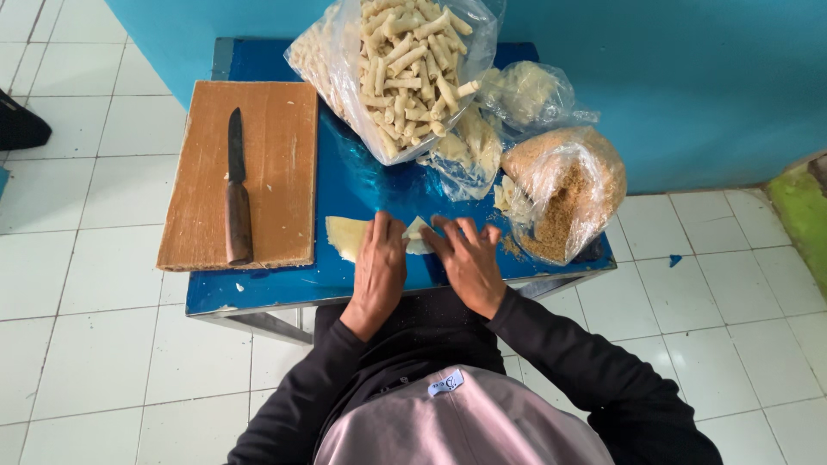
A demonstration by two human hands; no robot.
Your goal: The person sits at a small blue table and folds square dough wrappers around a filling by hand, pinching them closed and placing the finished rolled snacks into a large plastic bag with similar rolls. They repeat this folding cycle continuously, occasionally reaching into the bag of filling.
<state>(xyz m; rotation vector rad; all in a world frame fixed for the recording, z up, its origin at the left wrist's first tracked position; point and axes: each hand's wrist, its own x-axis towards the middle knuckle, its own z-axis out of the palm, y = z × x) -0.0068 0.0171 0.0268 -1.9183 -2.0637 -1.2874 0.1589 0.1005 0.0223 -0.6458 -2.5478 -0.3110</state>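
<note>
On the blue table [284,288], just right of the cutting board [267,172], both hands press flat on a pale wrapper [346,237]: left hand [379,267] and right hand [465,258], fingers spread open, pinning it for rolling.

1 knife [237,194], 1 cutting board [276,172], 4 plastic bags [396,69], 2 hands [379,271].

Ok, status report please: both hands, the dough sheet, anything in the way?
Left hand and right hand flat on pale dough sheet, blue table. Crumb bag close at right. Knife apart on board.
</note>
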